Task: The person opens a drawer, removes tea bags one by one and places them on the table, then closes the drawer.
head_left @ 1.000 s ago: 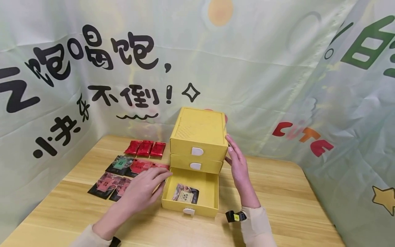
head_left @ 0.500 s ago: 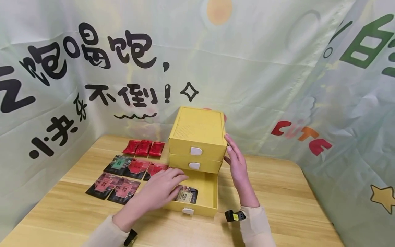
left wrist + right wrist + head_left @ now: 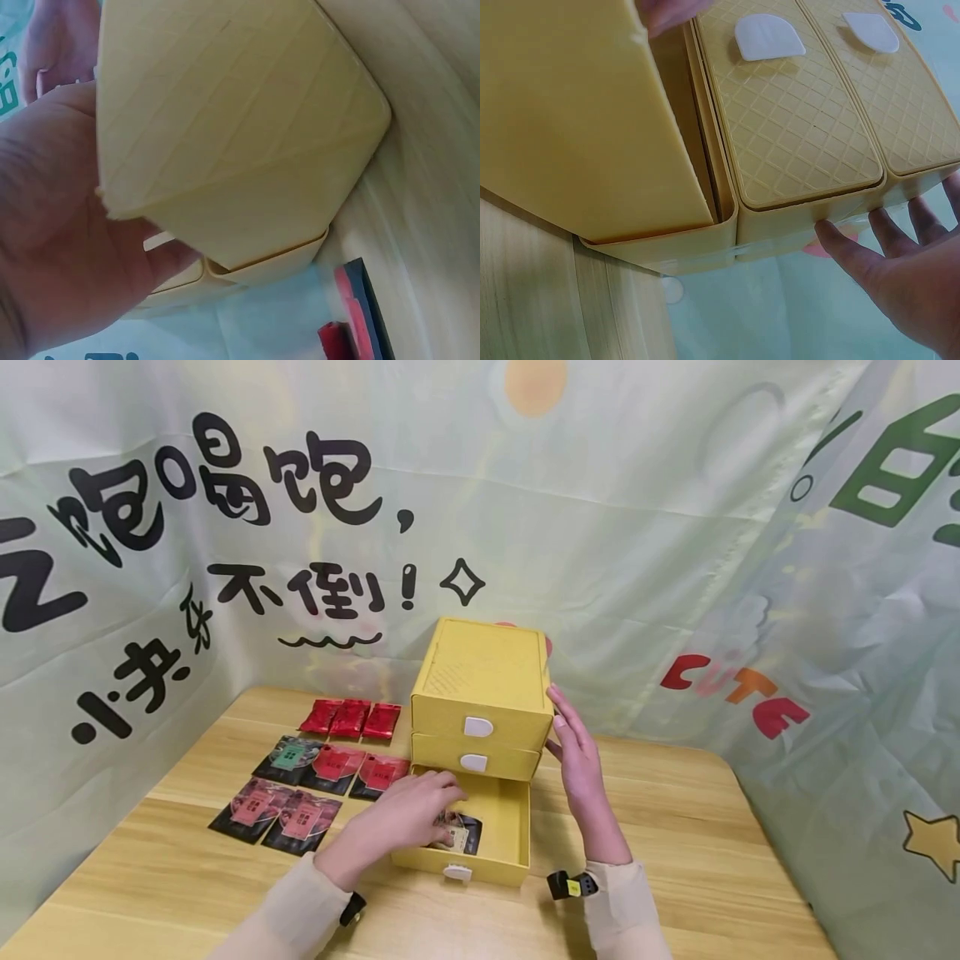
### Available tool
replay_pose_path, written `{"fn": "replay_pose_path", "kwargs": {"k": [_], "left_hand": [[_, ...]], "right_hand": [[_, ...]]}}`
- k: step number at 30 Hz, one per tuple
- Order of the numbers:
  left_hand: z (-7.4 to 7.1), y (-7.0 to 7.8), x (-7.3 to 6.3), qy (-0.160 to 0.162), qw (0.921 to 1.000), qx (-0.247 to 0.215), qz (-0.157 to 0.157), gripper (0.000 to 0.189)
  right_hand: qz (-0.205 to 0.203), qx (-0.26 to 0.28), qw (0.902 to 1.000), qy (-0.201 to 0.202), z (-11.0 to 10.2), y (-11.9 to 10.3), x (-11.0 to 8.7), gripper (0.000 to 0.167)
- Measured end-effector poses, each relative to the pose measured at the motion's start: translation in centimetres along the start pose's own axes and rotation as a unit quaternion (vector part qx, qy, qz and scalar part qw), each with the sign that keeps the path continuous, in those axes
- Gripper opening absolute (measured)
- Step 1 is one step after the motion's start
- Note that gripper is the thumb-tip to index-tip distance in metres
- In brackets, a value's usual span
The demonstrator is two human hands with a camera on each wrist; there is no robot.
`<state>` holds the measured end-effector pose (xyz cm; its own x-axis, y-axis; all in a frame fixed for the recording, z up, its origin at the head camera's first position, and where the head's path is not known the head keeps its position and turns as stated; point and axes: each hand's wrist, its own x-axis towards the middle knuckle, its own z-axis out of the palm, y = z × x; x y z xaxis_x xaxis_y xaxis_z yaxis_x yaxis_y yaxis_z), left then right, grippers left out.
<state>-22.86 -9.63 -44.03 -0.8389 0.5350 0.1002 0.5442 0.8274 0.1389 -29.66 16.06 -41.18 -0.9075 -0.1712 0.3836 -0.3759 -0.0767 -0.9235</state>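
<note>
A yellow three-tier drawer unit [image 3: 483, 664] stands on the table, its bottom drawer [image 3: 517, 867] pulled out. A dark packet with a cream label [image 3: 471, 839] lies in that drawer, partly covered by my left hand [image 3: 416, 810]. The left fingers reach down over the packet, the thumb at its near side and a gap between thumb and fingers. In the left wrist view the drawer's side wall [image 3: 240, 112] hides those fingertips. My right hand [image 3: 581, 768] rests its extended fingertips [image 3: 832, 232] against the unit's right side.
Left of the unit, three red packets [image 3: 350, 718] lie in a back row. Nearer are several flat dark pouches with green, red or pink labels [image 3: 303, 817]. White tabs [image 3: 473, 762] mark the drawer fronts. A printed cloth [image 3: 637, 568] hangs behind the table [image 3: 660, 827].
My left hand has moved rightward from the drawer's left edge into the drawer, over the packet, uncovering pouches on the table. The right hand has stayed against the unit.
</note>
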Motion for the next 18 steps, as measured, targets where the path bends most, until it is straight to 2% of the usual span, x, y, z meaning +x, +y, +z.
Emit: {"fn": "replay_pose_path", "kwargs": {"k": [6,18], "left_hand": [[0.4,0.1,0.8,-0.037,0.9984,0.019,-0.038,0.058],[1.6,0.1,1.6,-0.039,0.9971,0.035,-0.055,0.038]], "right_hand": [[-0.001,0.001,1.0,-0.001,0.0,0.0,0.0,0.049],[0.002,0.003,1.0,-0.001,0.0,-0.1,0.0,0.049]]}}
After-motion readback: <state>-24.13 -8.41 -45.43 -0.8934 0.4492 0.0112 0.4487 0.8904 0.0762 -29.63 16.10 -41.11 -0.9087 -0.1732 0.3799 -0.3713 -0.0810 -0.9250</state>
